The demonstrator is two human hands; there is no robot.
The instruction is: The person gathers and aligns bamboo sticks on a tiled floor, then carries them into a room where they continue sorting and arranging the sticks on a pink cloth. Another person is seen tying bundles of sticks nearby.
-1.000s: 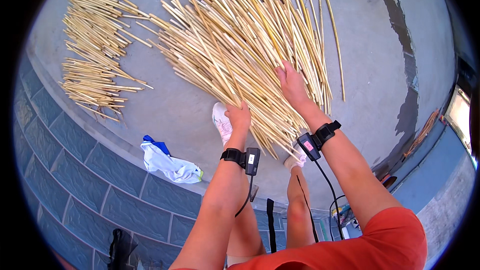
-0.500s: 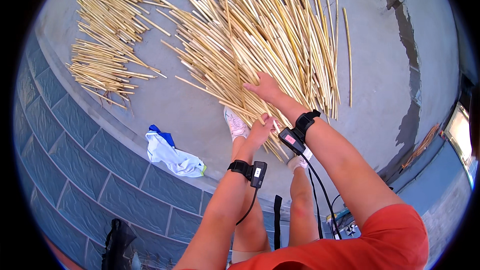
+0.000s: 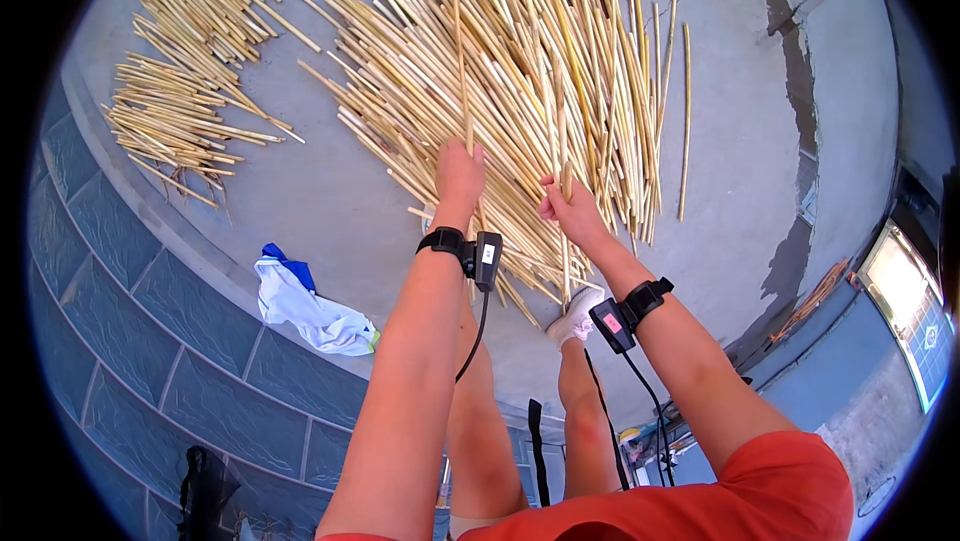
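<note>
A big fanned pile of pale yellow sticks [image 3: 400, 71], like dry cut stalks, lies on the grey floor before me. My left hand [image 3: 460, 179] is closed around a long stick [image 3: 462, 71] that points away from me over the pile. To its right, my right hand [image 3: 574, 213] has its fingers curled around an upright-looking stick [image 3: 561, 131], whose lower end reaches down beside my shoe. Whether it grips more than one stick I cannot tell. Both wrists carry black strapped devices.
Smaller bunches of sticks [image 3: 190, 116] lie at the left. One stick [image 3: 685, 121] lies apart at the pile's right. A white and blue cloth [image 3: 310, 306] rests near the dark tiles [image 3: 185, 326]. My shoe [image 3: 577, 317] touches the pile's near end.
My hands have moved apart. The left has gone up to the long stick; the right has shifted right and closed on a stick, where its fingers were spread over the pile.
</note>
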